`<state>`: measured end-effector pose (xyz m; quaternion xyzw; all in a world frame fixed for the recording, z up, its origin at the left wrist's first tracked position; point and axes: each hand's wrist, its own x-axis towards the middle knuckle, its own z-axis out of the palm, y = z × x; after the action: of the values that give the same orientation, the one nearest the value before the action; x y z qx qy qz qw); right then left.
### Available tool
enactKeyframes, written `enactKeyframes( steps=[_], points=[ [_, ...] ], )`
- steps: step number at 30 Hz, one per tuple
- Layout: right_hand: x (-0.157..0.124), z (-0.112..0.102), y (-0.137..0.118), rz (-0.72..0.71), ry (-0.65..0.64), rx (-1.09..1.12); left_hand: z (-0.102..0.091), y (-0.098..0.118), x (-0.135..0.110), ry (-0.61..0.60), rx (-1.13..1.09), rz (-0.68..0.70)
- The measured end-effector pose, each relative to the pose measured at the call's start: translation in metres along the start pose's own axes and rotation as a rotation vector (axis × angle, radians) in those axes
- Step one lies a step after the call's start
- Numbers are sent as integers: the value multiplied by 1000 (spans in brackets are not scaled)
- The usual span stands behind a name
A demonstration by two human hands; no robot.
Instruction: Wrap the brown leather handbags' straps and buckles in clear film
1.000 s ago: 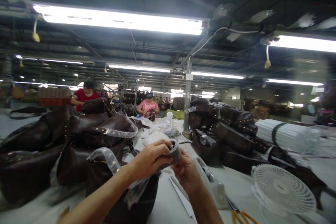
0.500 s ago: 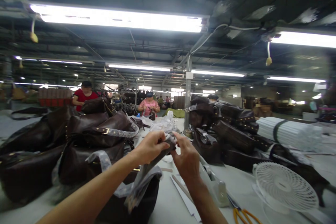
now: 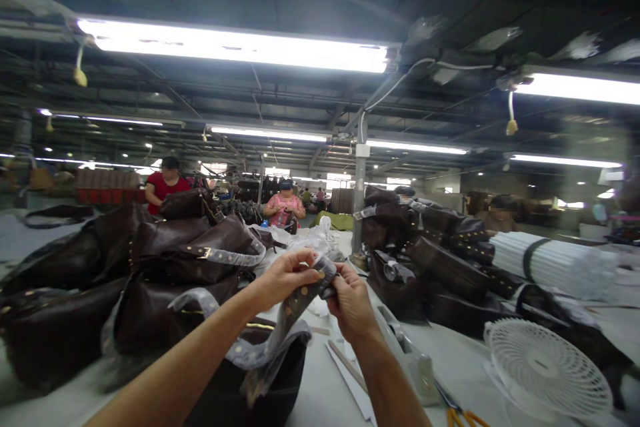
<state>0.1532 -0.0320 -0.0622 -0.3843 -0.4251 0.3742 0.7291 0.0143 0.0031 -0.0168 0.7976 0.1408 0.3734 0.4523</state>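
A dark brown bag strap [image 3: 297,303] with gold studs, wrapped in clear plastic film, runs up from the dark bag [image 3: 273,380] in front of me. My left hand [image 3: 290,277] pinches it close to its upper end, thumb on top. On the other side, my right hand [image 3: 350,297] has its thumb and fingers closed on the strap's end and the loose film there. Below my hands the wrapped strap loops down over the bag, whose gold zip shows behind my left forearm.
Brown bags are piled at left [image 3: 170,240] and at right [image 3: 445,253]. A tape dispenser [image 3: 407,353], orange-handled scissors [image 3: 463,413] and a white fan [image 3: 547,367] occupy the table's right side. Crumpled plastic [image 3: 315,240] lies beyond my hands. Co-workers stand farther back.
My right hand has closed from loosely spread fingers onto the strap's end. The strap has turned so that its studded face shows. My left hand keeps its pinch.
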Motion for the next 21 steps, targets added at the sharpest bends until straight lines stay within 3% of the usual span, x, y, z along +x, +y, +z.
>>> enactKeyframes(
  steps=[2, 5, 11, 16, 21],
  points=[
    [0, 0, -2, 66, -30, 36, -4, -5, 0, -2, 149, 77],
    [-3, -4, -5, 55, -16, -21, -9, -10, 2, 66, 224, 79],
    [-16, -22, -10, -265, -86, -283, -20, -11, 5, 202, -211, -114],
    [-19, -23, -8, -183, -56, -348, -19, -13, 4, 194, -420, -261],
    [-16, -23, -8, -144, -21, -285, -13, -14, 1, 163, -449, -276]
  ],
)
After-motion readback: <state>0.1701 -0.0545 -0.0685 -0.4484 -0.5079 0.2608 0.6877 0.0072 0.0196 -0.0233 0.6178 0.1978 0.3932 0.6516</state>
